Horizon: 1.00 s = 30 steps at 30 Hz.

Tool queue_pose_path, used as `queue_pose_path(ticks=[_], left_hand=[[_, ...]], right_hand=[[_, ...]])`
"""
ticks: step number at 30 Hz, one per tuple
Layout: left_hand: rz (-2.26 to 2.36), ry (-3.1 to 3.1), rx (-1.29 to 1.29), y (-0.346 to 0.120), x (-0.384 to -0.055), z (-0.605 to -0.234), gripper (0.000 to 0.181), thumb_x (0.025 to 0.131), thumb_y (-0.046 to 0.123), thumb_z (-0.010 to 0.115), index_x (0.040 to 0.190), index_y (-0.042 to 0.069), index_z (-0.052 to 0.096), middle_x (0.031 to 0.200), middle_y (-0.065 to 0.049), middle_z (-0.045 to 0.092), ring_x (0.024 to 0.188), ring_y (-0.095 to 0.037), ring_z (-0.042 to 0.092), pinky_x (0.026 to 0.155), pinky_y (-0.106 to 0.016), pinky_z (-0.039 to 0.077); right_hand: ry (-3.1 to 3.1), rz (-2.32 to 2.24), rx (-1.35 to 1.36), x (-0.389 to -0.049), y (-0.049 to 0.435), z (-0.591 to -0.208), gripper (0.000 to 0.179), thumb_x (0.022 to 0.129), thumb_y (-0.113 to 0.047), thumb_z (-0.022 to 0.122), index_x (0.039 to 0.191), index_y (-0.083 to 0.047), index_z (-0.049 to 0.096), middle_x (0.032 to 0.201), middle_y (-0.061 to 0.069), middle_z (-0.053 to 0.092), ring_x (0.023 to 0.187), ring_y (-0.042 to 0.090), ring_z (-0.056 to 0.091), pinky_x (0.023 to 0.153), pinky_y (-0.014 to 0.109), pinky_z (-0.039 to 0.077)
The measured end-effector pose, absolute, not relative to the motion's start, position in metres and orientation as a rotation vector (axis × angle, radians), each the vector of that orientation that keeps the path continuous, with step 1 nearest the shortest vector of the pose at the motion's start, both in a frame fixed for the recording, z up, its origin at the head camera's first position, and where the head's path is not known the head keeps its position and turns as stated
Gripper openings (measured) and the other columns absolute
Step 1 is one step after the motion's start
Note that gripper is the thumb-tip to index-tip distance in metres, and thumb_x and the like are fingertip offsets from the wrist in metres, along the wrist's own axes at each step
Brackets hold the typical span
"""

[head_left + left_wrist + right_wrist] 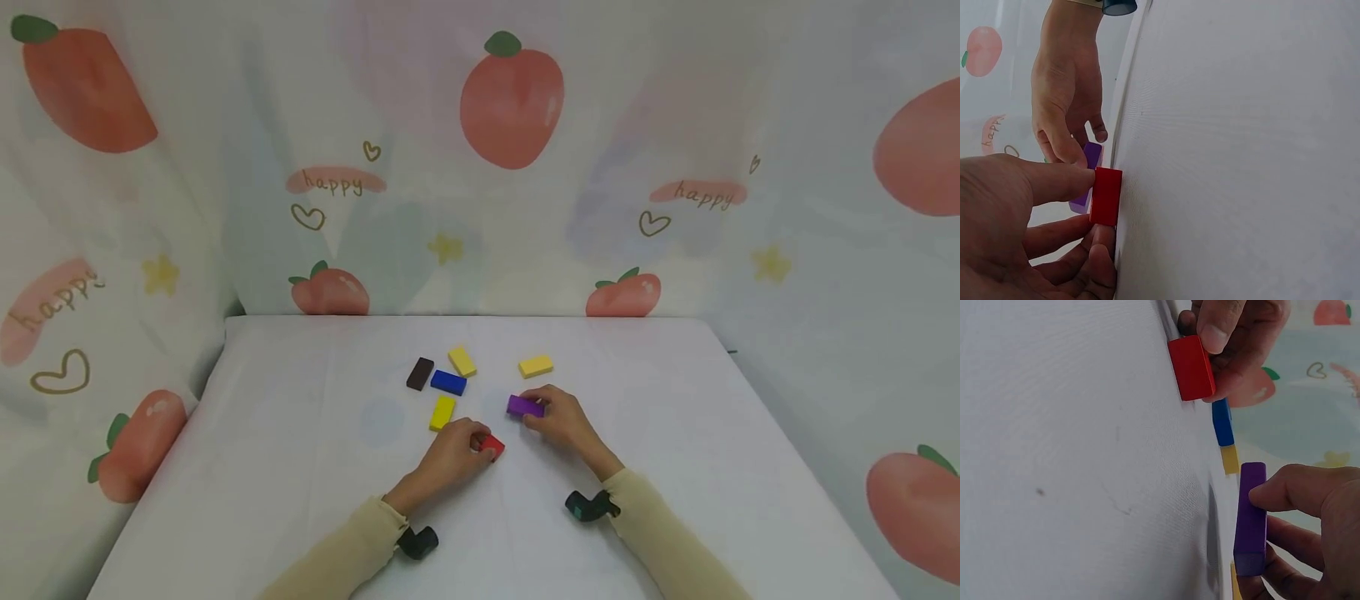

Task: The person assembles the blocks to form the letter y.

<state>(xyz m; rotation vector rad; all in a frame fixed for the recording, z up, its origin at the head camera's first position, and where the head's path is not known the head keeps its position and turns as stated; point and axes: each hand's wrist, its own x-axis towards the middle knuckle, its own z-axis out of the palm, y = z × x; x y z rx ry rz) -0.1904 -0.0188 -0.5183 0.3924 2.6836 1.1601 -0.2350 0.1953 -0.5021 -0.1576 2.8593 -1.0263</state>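
Two hands busy now! My left hand has its fingers pinched on the red block; my right hand has its fingers clamped on the purple block, farther out and to the right. Just past my left hand lies one yellow block, then the blue block, the dark block beside it, another yellow block behind. A third yellow block sits farther right on the white surface.
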Motion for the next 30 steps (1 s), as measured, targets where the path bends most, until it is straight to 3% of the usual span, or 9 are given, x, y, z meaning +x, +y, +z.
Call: queue_pose_path(ticks=[30], left_hand=[[1.195, 2.679, 0.425, -0.0204, -0.1873, -0.5175, 0.033, 0.089, 0.023, 0.072, 0.116, 0.006, 0.069, 0.097, 0.000, 0.064, 0.083, -0.009, 0.057, 0.074, -0.020, 0.051]], right_hand=[[2.832, -1.047, -0.575, -0.2305, 0.2029, -0.5049, 0.037, 0.082, -0.007, 0.073, 0.117, -0.014, 0.069, 0.115, 0.005, 0.067, 0.104, 0.021, 0.060, 0.093, 0.046, 0.050]])
